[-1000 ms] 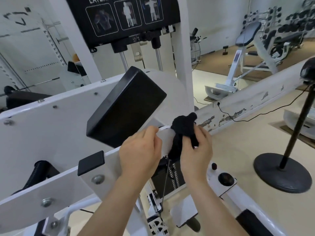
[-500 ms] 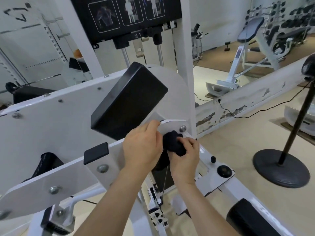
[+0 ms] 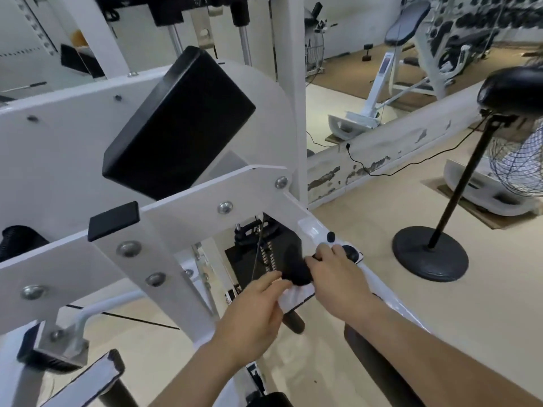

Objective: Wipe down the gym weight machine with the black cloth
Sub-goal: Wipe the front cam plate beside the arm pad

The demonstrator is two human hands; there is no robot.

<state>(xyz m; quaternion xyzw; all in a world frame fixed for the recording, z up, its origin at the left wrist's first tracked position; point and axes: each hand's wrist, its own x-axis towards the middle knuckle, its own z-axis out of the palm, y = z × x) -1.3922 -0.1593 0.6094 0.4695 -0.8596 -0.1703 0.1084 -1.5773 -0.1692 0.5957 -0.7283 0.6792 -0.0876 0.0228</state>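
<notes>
The white weight machine (image 3: 188,207) fills the left and middle of the head view, with a black rectangular pad (image 3: 179,121) tilted above its arm. A bunched black cloth (image 3: 296,273) lies on a lower white plate of the frame, low in the middle. My right hand (image 3: 338,274) grips the cloth from the right and presses it on the plate. My left hand (image 3: 255,312) is just left of the cloth, its fingertips touching the plate's edge next to it. The black weight stack (image 3: 264,254) sits behind the cloth.
A black fan stand with a round base (image 3: 430,254) is on the beige floor at the right, its wire cage (image 3: 520,163) at the frame edge. A peeling low wall (image 3: 382,151) with a black cable runs behind. Benches and dumbbell racks (image 3: 470,22) stand at the back.
Both hands and the cloth have moved down and to the right, from the upper arm plate beside the black pad to a lower plate of the frame. The view tilted down.
</notes>
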